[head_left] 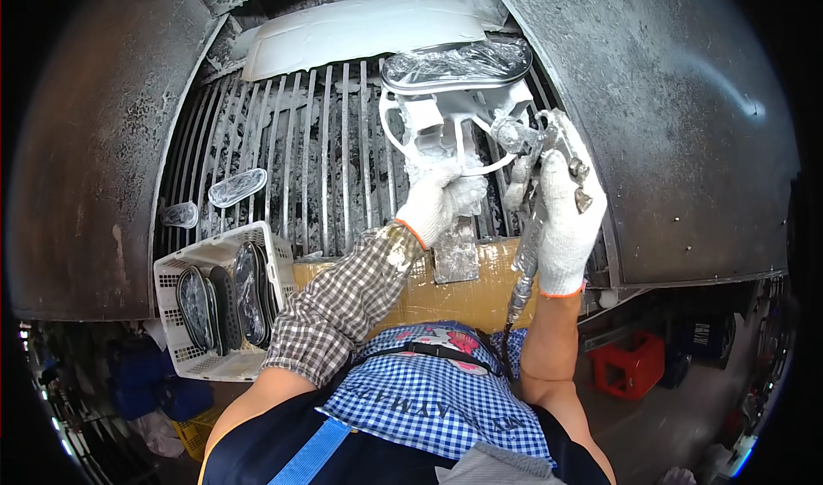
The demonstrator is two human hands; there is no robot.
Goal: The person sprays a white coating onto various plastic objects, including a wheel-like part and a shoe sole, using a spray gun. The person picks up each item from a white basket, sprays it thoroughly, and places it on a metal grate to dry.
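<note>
Spray gun point(531, 228), crusted metal, clamped in knit-gloved right hand point(569, 219) near grate's point(345, 159) right edge. Left hand point(435, 202) curls round white-caked ring stand point(441, 146); film-wrapped oval piece point(457, 63) on top, toward far right corner. Bare slats point(327, 142) leave room leftward; plastic crate point(171, 318) at near left corner.
</note>
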